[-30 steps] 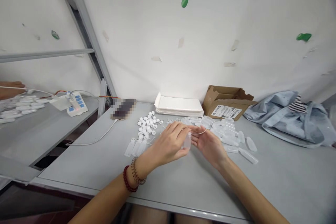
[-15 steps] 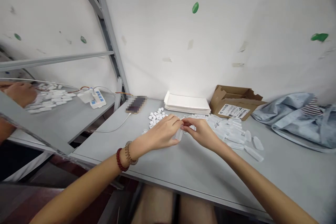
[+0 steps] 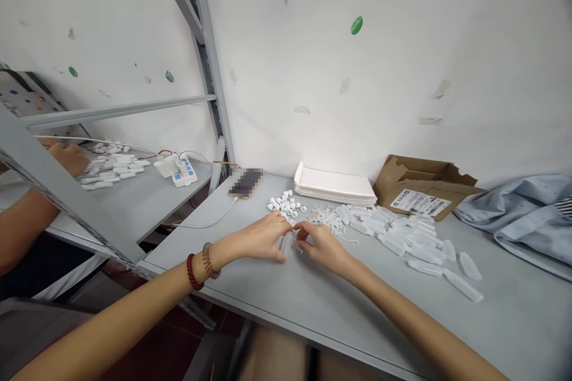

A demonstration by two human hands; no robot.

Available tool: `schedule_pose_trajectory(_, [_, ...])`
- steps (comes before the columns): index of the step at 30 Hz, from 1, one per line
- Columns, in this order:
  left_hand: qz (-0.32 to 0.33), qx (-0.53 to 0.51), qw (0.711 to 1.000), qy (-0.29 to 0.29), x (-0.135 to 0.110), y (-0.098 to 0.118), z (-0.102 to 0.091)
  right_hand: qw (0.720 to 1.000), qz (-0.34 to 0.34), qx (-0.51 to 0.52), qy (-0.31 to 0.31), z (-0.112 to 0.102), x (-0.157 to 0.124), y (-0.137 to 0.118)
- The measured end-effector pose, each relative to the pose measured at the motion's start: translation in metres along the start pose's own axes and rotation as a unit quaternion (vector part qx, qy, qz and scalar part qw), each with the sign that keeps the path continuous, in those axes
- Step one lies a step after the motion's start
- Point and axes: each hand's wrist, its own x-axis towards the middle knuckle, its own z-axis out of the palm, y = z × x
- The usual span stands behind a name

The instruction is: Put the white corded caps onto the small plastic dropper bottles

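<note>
Left hand (image 3: 268,237): lowered over the grey table (image 3: 357,315), thumb and fingers spread about a translucent piece (image 3: 286,244); whether it is gripped cannot be told;
Right hand (image 3: 325,245): fingers curled, tips set just beside the same piece; whether anything is pinched cannot be told;
Translucent piece: located between both hands, partly hidden by the left;
White strings (image 3: 328,218): heaped beyond the right hand;
White caps (image 3: 286,205): clustered beyond the left hand;
Translucent pile (image 3: 402,235): spread to the right of the strings;
Dark device (image 3: 246,183): pixelated; a white cable (image 3: 214,224) is run to its near end;
White stack (image 3: 335,184): placed near the wall, beside an opened carton (image 3: 420,187).
</note>
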Motion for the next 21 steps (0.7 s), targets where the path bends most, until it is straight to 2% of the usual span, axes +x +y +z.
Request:
schedule_pose_trajectory(8, [0.017,0.047,0.999,-0.014,0.0,-0.002,0.002,0.999,-0.006,-0.046,-0.005,0.015,0.0,0.008])
schedule_pose_trajectory(15, [0.022,0.063,0.997,-0.024,0.002,-0.007,0.004,0.997,-0.011,-0.08,-0.014,0.017,-0.003,0.009])
schedule_pose_trajectory(21, [0.005,0.014,1.0,-0.005,-0.014,-0.023,-0.007,0.995,-0.044,-0.086,-0.01,0.016,-0.005,0.009])
